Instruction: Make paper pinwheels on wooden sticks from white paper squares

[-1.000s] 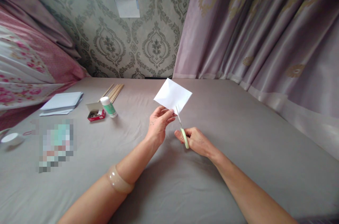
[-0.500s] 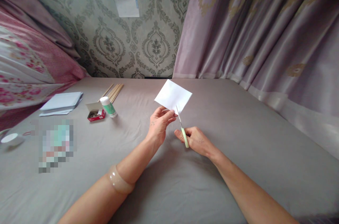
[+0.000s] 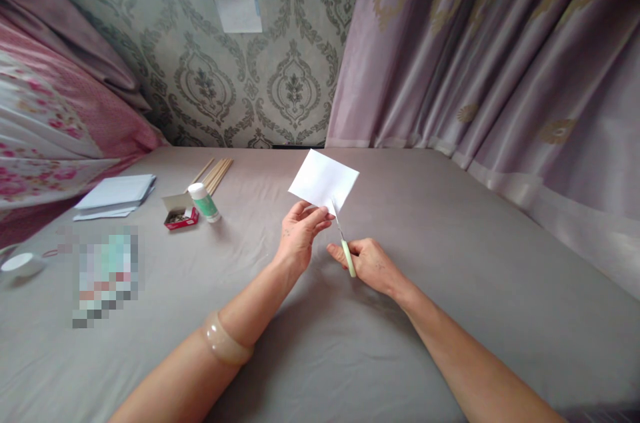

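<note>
A white sheet of paper [image 3: 324,177] is held up off the surface, its lower edge pinched between the thumb and fingers of my left hand [image 3: 304,233]. My right hand [image 3: 373,264] grips a pair of scissors [image 3: 347,257] with pale green handles. Their blades point up and away and overlap the paper's lower right part, just right of my left fingertips. Whether the blades are apart or closed is hard to make out. A pale bangle [image 3: 225,339] circles my left forearm.
On the grey cloth-covered surface [image 3: 450,316], at the left, are a paper stack [image 3: 117,193], a small red box [image 3: 181,217] with small items, a green-and-white bottle [image 3: 204,203], wooden sticks [image 3: 219,176], a white round object [image 3: 23,265] and a blurred-out item [image 3: 106,269]. Curtains hang at right.
The paper has tilted slightly, its top shifting a little to the left. Both hands and the scissors stay nearly in place, with my right hand a touch further left.
</note>
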